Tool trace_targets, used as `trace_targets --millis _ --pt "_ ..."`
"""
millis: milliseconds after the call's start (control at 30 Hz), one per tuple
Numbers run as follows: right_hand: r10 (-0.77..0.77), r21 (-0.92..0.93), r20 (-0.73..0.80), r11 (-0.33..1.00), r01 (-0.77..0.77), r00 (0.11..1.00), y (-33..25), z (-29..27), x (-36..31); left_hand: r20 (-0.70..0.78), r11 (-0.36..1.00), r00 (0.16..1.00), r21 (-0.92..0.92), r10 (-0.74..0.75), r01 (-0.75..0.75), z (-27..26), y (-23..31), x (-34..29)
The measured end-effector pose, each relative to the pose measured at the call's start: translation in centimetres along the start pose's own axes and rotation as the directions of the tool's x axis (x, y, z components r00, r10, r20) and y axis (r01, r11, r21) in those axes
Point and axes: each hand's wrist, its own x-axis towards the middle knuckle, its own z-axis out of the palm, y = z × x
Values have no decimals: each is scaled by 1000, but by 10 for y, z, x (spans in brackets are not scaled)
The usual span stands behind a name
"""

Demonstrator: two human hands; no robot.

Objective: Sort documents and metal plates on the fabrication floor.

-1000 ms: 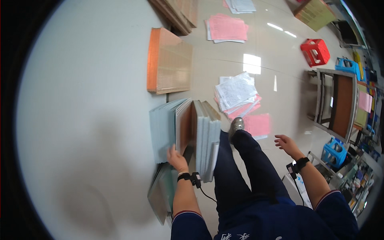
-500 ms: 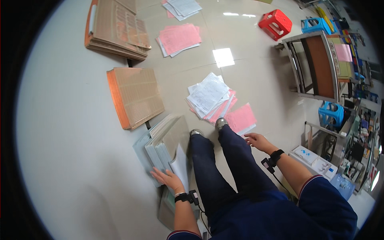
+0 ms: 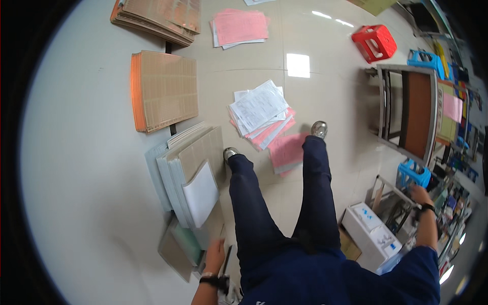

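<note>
My left hand (image 3: 215, 255) hangs low beside my left leg, close to the lower end of a leaning stack of pale grey panels (image 3: 173, 180). It is smeared by motion, and whether it touches anything cannot be made out. A curled white sheet (image 3: 202, 194) rests against the front of that stack. Behind the hand, partly hidden, lean greenish-grey boards (image 3: 185, 241). Far out to the right is my right hand (image 3: 421, 195), also blurred, in front of a blue stool (image 3: 413, 174). Its fingers are not clear, and no object shows in it.
Along the left wall stand orange-edged tan panels (image 3: 165, 91) and another tan stack (image 3: 162, 18). White sheets (image 3: 259, 105) and pink sheets (image 3: 287, 151) lie on the floor by my feet. To the right are a metal-framed cart (image 3: 419, 114), a red stool (image 3: 375, 43) and a white box (image 3: 371, 234).
My left hand has dropped from the grey stack's edge down beside my leg. My right hand has swung outward to the right. My feet have moved apart, and the view has shifted.
</note>
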Motion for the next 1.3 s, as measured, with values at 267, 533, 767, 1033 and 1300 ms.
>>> trace_targets --millis 267,533,767,1033,1300 --pt "-135 -491 -260 871 -11 956 236 -359 120 111 930 925 102 -364 353 52 124 -180" --pt "-737 -304 -436 661 686 517 -183 -550 331 -682 223 690 -653 241 -724 27 442 -43" --pt "-858 -383 -297 510 770 420 -313 -420 396 -789 -451 608 -574 81 -684 80 425 -28" --pt "-859 -398 100 427 812 501 -461 -192 487 -955 -651 285 -267 82 -711 224 266 78" --pt "-857 -518 162 348 781 490 -518 -61 652 -380 179 751 -924 -540 -339 446 159 318"
